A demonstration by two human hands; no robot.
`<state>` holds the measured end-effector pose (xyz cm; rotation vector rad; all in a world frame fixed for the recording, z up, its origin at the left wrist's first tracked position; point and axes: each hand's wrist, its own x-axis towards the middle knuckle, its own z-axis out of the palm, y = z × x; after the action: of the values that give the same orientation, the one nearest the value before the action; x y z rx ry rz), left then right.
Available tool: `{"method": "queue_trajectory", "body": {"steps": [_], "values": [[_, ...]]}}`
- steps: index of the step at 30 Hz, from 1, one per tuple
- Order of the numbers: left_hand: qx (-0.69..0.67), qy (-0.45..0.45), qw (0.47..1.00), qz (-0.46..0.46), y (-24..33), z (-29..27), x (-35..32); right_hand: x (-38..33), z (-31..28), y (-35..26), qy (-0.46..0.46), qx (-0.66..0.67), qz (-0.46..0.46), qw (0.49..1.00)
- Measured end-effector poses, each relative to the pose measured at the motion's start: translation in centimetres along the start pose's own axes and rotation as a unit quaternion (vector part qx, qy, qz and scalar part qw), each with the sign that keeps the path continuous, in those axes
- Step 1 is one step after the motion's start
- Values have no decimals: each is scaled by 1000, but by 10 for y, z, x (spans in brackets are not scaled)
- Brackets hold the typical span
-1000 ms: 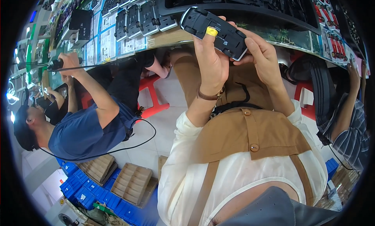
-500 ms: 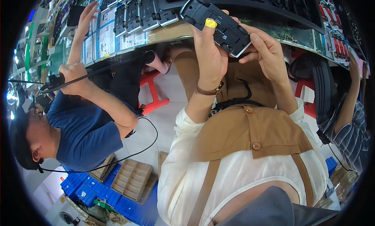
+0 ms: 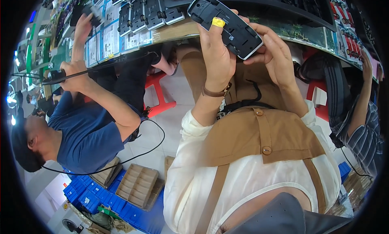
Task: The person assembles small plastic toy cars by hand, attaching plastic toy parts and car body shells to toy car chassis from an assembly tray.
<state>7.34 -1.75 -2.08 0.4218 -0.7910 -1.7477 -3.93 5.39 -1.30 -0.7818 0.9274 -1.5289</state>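
A toy car (image 3: 240,35) is held up over the table's near edge, its black underside facing me and a pale rim of the body showing around it. My left hand (image 3: 220,56) grips it from the left, thumb lying across the underside with yellow tape around its tip. At the car's lower right end, my right hand (image 3: 277,58) holds the edge between thumb and bent fingers. Some fingers of both hands are hidden behind the car. Several similar black car undersides (image 3: 154,13) lie in a row on the table, left of my hands.
A large black tray (image 3: 259,6) with dark parts stands behind the car. Red toy car parts (image 3: 349,47) line the table's right side. At left a co-worker in blue (image 3: 89,141) handles a black tool; another person's arm (image 3: 360,100) is at right. Blue crates (image 3: 101,197) stand below left.
The car has turned slightly in my hands, and my right fingers have shifted along its lower right end. The co-worker at left has moved both hands, one now blurred over the table.
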Motion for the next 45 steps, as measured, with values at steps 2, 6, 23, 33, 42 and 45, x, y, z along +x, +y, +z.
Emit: {"method": "queue_trajectory", "body": {"steps": [2,6,23,33,42,45], "values": [[0,3,1000,-3,-3,-1,-1,-1,0,0,-3,72,16,997],[19,-9,1000,0,-5,4,-2,-4,4,8,34,-106,-6,994],[191,165,963,100,78,-62,39,20,41,-4,-4,-229,-167,959],[532,293,789,95,255,-348,260,1,-57,-39,185,-314,-168,916],[876,-168,449,50,238,-332,338,-38,-121,-59,431,-432,-143,779],[910,-167,380,18,271,-371,328,-37,-131,-73,444,-508,-167,719]]}}
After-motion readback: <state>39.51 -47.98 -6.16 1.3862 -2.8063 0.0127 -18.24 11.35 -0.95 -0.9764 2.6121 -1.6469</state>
